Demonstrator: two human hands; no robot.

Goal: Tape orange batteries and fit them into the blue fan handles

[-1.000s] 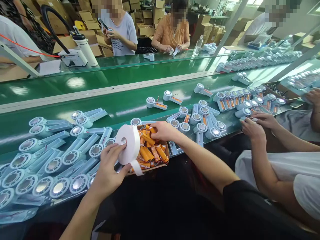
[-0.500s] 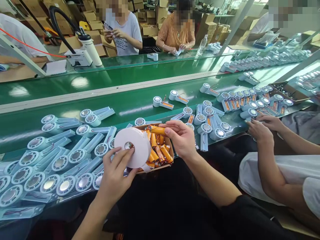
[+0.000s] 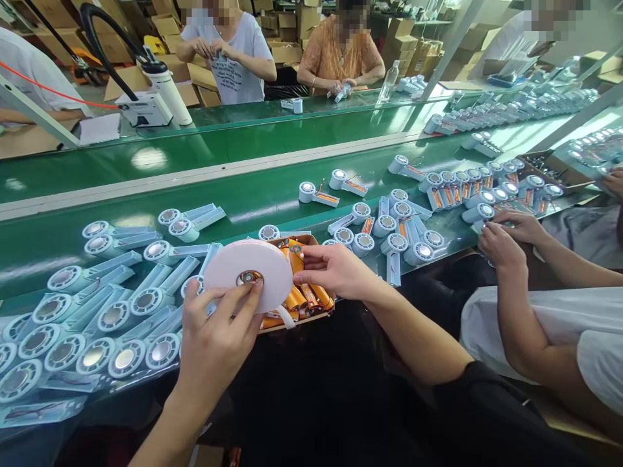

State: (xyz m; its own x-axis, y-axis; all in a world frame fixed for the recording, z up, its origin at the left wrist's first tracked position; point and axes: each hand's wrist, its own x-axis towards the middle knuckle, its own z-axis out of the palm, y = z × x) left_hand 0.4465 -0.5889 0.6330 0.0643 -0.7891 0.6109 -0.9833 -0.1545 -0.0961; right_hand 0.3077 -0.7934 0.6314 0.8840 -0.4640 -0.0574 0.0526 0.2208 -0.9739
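The left hand [image 3: 214, 337] holds one white tape roll [image 3: 249, 272] flat, a fingertip at its core, thumb under the rim. The right hand [image 3: 335, 269] pinches the roll's right edge, fingers narrow. Both hover over one cardboard box [image 3: 311, 311] of orange batteries [image 3: 304, 295], too heaped to count, at the near edge of the green belt [image 3: 243, 201]. Pale fan shells [image 3: 111, 311] crowd the belt's near left corner. Right of the box, a co-worker's two hands [image 3: 501, 243] work at the same edge.
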